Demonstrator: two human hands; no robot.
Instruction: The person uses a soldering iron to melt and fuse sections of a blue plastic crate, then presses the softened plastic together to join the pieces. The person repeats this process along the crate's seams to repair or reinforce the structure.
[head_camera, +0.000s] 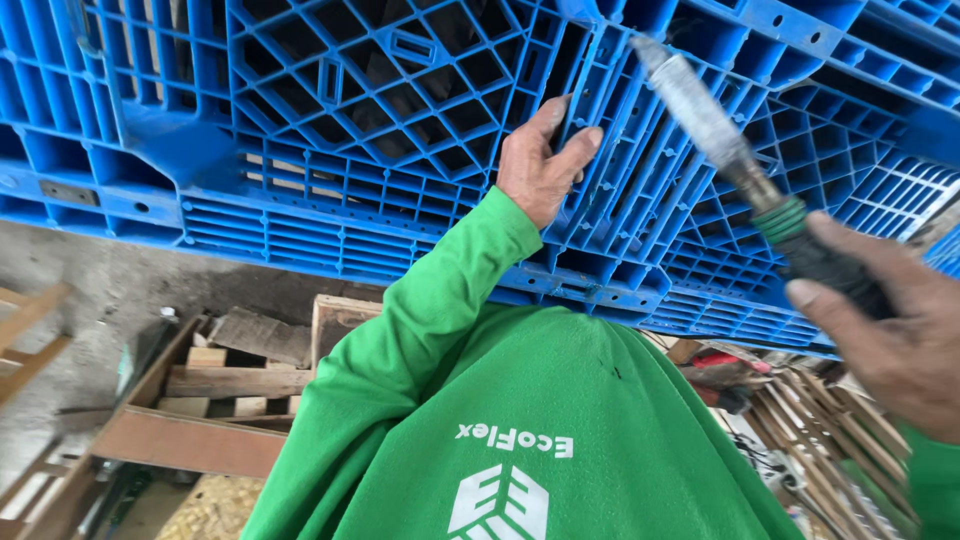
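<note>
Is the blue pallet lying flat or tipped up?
Tipped up. The blue pallet leans at an angle above the scrap wood; the left hand grips its grid, and the right hand holds a tool.

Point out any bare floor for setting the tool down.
Bare floor shows only at left, between the blue pallet above and the wood scraps below. Right side is crowded with stacked wooden frames. Right hand holds the tool; left hand grips the pallet.
</note>
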